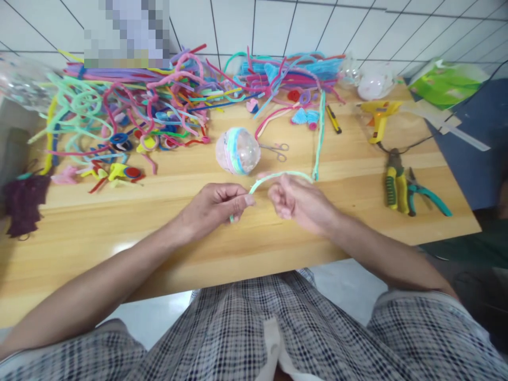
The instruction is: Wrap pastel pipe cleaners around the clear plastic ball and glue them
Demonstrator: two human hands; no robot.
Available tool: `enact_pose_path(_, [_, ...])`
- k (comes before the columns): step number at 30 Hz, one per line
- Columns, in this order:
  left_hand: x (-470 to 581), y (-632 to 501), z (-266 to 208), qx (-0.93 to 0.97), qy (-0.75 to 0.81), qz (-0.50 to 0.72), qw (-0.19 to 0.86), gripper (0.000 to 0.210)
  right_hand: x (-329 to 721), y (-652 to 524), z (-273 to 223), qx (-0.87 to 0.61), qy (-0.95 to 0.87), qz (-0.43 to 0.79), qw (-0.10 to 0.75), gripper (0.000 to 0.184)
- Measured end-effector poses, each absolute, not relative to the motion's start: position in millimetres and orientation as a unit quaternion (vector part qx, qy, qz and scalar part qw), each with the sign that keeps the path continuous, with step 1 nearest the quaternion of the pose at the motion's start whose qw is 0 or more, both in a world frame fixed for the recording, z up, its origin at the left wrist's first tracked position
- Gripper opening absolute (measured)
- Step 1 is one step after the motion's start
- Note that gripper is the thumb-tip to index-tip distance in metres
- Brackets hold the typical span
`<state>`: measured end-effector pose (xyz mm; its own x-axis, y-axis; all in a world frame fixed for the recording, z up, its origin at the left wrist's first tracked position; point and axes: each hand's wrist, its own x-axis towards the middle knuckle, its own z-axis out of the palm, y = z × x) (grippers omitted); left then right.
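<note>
A pale green pipe cleaner (273,175) arches between my hands above the front of the table. My left hand (216,206) pinches one end of it between thumb and fingers, and a short tip pokes out below. My right hand (297,203) has its fingers curled under the strand, with the index finger along it; motion blurs this hand a little. From there the green strand runs right, then bends up toward the back. Just beyond my hands rests a clear ball (250,151) wrapped with blue, green and pink bands. Small scissors (278,151) lie beside the ball.
A heap of colourful pipe cleaners (159,100) covers the back left. At the right are a yellow glue gun (379,116) with a cord, yellow-green pliers (395,182), teal-handled cutters (428,196) and a utility knife (334,119). Another clear ball (375,82) stands near the tiled wall.
</note>
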<state>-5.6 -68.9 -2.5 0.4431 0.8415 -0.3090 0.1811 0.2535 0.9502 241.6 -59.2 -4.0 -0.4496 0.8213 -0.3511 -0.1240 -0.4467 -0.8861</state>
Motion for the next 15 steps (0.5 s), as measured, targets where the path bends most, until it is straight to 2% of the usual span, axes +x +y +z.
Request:
enact_pose_path(2, [-1,-69,-4,0.525,0.429,0.238,0.696,0.045,236,-51,-8,-0.419,-0.403,0.714,0.391,0.056])
enact_pose_path(5, [3,-68,-9,0.453,0.379,0.217,0.777,0.044,234,-32,-5,-0.439,-0.417,0.663,0.44,0.052])
enact_pose_path(10, [12,-68,-15,0.348,0.324,0.228,0.85,0.048,234,-6,-8,-0.467,-0.42,0.628,0.459,0.055])
enact_pose_path(15, [27,-69,-22,0.368,0.348,0.246,0.826,0.037,237,2,-13,-0.461,-0.436,0.627,0.452,0.063])
